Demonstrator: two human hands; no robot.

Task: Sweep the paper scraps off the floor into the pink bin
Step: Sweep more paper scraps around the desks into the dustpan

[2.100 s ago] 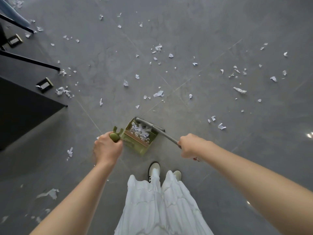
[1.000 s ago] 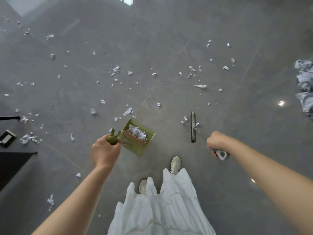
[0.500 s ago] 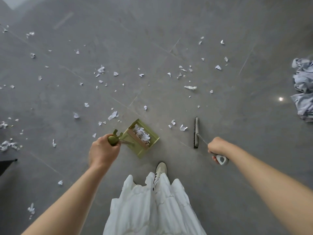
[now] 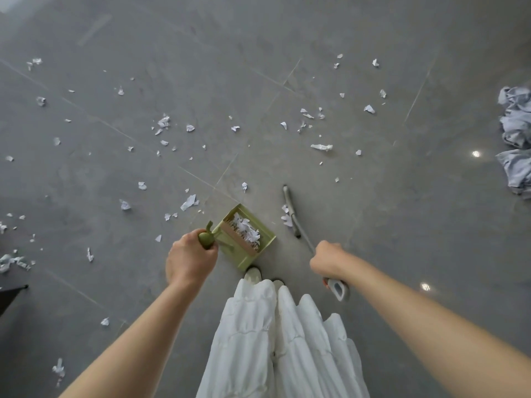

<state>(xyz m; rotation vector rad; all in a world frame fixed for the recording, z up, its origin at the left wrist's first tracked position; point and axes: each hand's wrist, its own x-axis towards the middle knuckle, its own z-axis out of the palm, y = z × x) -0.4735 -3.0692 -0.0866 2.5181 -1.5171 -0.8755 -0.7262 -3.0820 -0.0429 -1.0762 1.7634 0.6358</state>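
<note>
My left hand (image 4: 191,259) grips the green handle of an olive dustpan (image 4: 247,238), which stands on the grey floor with white paper scraps inside it. My right hand (image 4: 327,258) grips the grey broom handle, whose white end sticks out behind the hand. The broom head (image 4: 290,209) lies on the floor just right of the dustpan, with a small pile of scraps (image 4: 286,216) against its left side. Many white paper scraps (image 4: 189,201) lie scattered over the floor ahead and to the left. The pink bin is out of view.
A heap of grey-blue cloth (image 4: 515,139) lies at the right edge. A dark furniture corner (image 4: 11,294) shows at the left edge. My white skirt (image 4: 275,340) and shoes (image 4: 253,274) are directly below the dustpan.
The view has turned right and the dark furniture has slid out at the left. The broom left the dustpan, swung out to the right, and now pushes a few scraps leftward toward the pan.
</note>
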